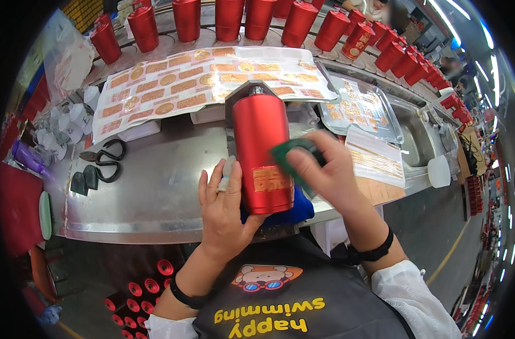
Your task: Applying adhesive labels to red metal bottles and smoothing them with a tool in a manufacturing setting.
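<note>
- Nearest us, our left hand (226, 209) steadies the red bottle (261, 152) from its left and lower side; its fingers (212, 181) lie spread against the body, bracing rather than clamping, and a small pale scrap shows between them.
- Our right hand (325, 169) has its fingers closed on a green card (286, 158), whose edge is pressed to the bottle's right flank.
- The bottle lies on its side on the counter (156, 192), base toward us, neck pushed into a grey jig (252, 89); a blue cloth (286, 212) sits under its near end.
- A gold label (269, 179) is already on the bottle near the base, and the card sits just beside it, so we judge the step in hand to be rubbing the label down flat.
- The next move, as we read it, calls for firm, even strokes across the label while the left hand stops the bottle rolling, working any bubbles toward the edge.
- To the left on the counter lie black scissors (108, 159).
- Beyond the jig a sheet (173, 85) of gold labels is spread out; to its right a clear tray (362, 107) holds more.
- Farthest off, a row of red bottles (229, 20) stands upright along the back, curving away to the right.
</note>
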### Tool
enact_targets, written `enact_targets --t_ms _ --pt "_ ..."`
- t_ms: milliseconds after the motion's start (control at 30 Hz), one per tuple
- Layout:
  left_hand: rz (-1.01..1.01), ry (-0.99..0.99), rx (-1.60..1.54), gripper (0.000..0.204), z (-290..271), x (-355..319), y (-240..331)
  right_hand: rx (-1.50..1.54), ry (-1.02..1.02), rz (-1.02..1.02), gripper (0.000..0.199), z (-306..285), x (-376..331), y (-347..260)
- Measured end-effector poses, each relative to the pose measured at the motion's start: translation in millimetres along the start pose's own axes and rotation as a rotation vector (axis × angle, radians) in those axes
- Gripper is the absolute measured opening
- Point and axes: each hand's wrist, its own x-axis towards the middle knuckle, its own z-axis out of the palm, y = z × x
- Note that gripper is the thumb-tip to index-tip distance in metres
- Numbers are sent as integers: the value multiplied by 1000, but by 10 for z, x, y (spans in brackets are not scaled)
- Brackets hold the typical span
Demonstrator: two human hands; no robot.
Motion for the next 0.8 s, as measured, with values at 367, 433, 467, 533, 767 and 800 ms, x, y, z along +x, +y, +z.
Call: enact_targets --t_ms 367,433,467,533,767,800 --pt "310 -12 317 65 -2 129 310 602 257 467 22 203 -318 223" --pt "255 32 335 69 -13 121 281 610 267 471 23 240 -330 262" --pt "254 28 340 69 -5 103 275 618 266 471 23 265 -331 278" --pt "161 103 282 76 16 69 265 631 260 474 24 292 -326 295" --pt "41 60 131 86 46 -37 73 722 313 442 22 247 -354 285" --pt "-1 36 56 86 35 -62 40 729 319 440 22 237 -362 284"
